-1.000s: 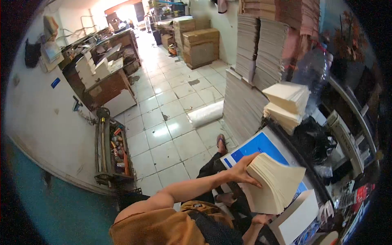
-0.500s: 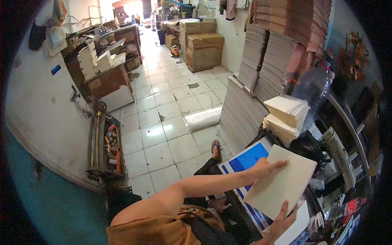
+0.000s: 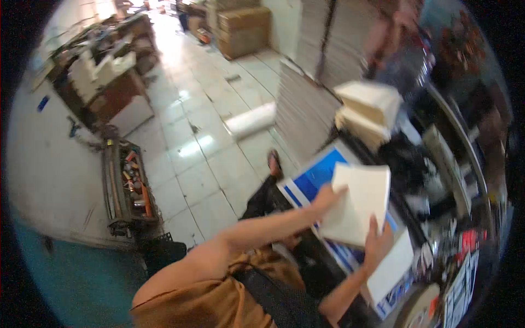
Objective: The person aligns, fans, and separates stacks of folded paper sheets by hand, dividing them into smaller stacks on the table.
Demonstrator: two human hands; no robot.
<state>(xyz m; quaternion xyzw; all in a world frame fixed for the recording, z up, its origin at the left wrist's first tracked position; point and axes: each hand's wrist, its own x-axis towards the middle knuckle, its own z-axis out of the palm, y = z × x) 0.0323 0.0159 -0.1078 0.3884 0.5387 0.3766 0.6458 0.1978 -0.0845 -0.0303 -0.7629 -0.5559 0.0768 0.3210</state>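
Tiled floor (image 3: 219, 164) beyond; cream paper stack (image 3: 358, 199) over blue-and-white printed sheet (image 3: 313, 176). Left hand (image 3: 327, 201) pinches side edge, right hand (image 3: 376, 245) grips lower corner; undersides hidden. Uneven pinch could fan leaves; tilting could skew edges or knock white paper (image 3: 392, 268) beside.

Strong white light comes from the far opening and makes glare on the floor tiles (image 3: 216, 158). The right side is dim. The whole view is blurred, with edges bent round into black corners.
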